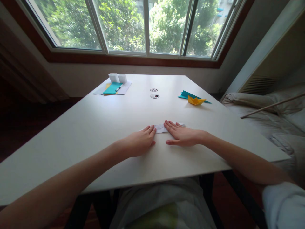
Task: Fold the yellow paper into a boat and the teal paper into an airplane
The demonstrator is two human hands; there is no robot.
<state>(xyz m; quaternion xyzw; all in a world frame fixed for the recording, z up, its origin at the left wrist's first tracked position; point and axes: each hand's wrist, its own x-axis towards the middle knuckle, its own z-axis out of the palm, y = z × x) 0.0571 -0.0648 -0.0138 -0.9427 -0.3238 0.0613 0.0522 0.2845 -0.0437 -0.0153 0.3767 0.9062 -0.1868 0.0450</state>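
Note:
A narrow folded strip of white paper lies flat on the white table, close to its front edge. Over the strip's left end rests my left hand, its fingers stretched out and pressing down. My right hand lies flat across the right part, fingers spread and thumb apart on the tabletop. Between the two hands the middle of the paper shows; both ends are partly hidden under the fingers.
Back right on the table are a yellow paper boat and a teal folded paper plane. Teal sheets, a pen and white paper blocks lie back left. Round cable-hole covers sit mid-table. A cushioned seat stands right.

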